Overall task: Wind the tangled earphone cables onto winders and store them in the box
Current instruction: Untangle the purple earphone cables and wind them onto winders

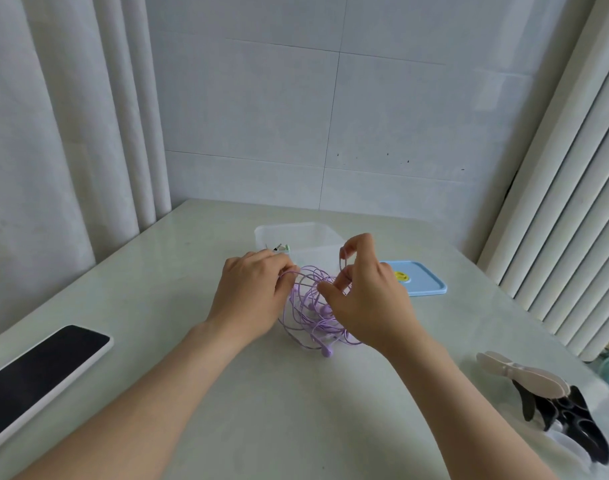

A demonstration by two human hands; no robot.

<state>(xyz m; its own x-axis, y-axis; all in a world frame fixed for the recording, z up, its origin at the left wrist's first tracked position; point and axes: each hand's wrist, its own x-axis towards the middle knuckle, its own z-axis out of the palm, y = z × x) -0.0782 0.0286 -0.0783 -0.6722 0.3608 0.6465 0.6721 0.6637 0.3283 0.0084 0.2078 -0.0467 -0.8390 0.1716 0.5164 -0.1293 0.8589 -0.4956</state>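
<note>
Mid-worktop, a person's two bare hands work at a purple tangle of earphone cables point(308, 315), which sits between them and slightly toward the far edge of the pale worktop point(296, 417). The left hand point(251, 292) has its fingers curled and pinches a strand at the left side of the knot. The right hand point(369, 299) grips the cables too: we see thumb and fingers closed on loops at the right side, with one bent finger raised and hooked through a strand. The lower loops rest on the surface, and one earbud point(327, 352) lies at the nearest point of the tangle.

Just behind the hands, toward the far edge, stands the clear plastic box point(272, 232), uncovered, with a small green item point(285, 248) in its left part; we cannot tell what it is. Its blue lid point(426, 282) lies flat beside it, to the right. A dark-screened phone point(39, 375) in a white case lies along the left edge. Near the right edge, toward the near corner, the winders point(531, 377) lie in a heap, beige over black.
</note>
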